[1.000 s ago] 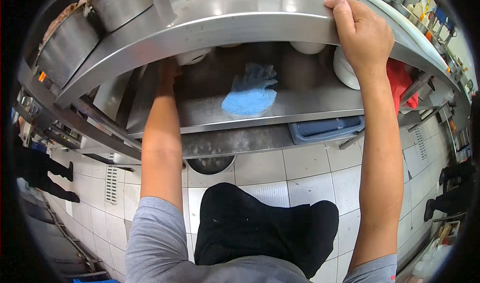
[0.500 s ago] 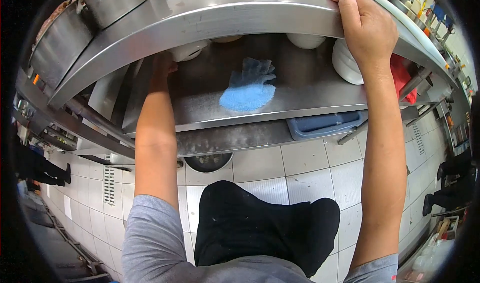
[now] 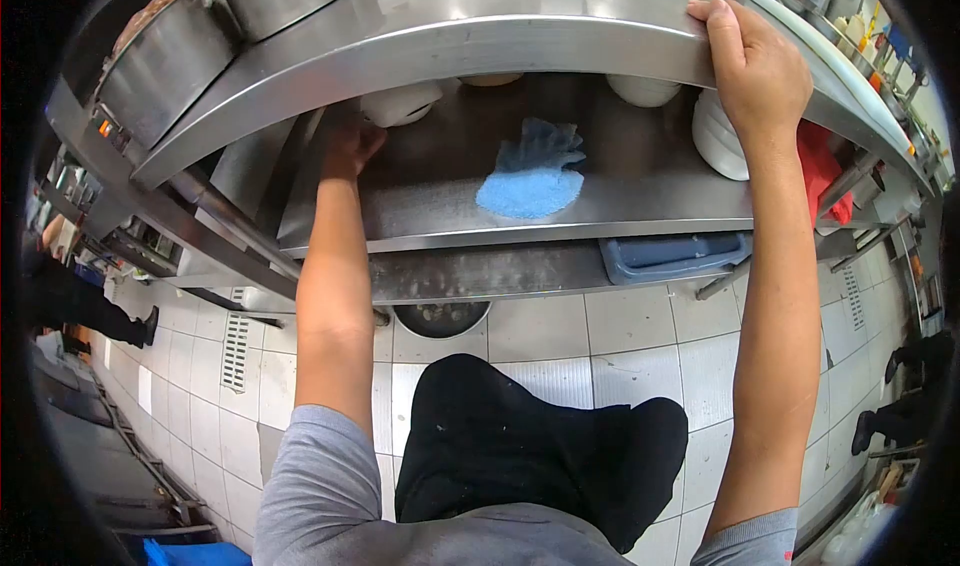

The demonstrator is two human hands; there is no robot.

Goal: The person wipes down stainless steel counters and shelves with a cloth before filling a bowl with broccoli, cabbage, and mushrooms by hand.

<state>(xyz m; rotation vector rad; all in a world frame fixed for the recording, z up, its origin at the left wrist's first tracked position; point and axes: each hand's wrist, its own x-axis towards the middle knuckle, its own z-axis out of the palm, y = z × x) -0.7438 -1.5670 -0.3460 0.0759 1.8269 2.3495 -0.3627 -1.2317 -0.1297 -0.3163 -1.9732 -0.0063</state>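
My right hand (image 3: 762, 74) grips the front edge of the steel worktop (image 3: 520, 48), thumb on top. Under the worktop, my left hand (image 3: 353, 152) is over the left part of the steel shelf (image 3: 430, 201), in shadow. Its fingers are loosely bent and apart, with nothing visible in them. Just beyond it sits a white bowl (image 3: 400, 104), tilted. A crumpled blue cloth (image 3: 530, 181) lies mid-shelf. White stacked bowls (image 3: 715, 141) stand by my right forearm, and another white bowl (image 3: 643, 90) is farther back.
Metal pots (image 3: 175, 61) stand on the worktop at left. Below the shelf are a blue-grey plastic tub (image 3: 675, 258) and a dark round pan (image 3: 442, 319) near the tiled floor. A red cloth (image 3: 820, 171) hangs at right. Other people's legs (image 3: 95, 301) show at the sides.
My left hand has come back slightly toward me, away from the tilted bowl. My right hand keeps its grip on the worktop edge. The whole view has shifted a little.
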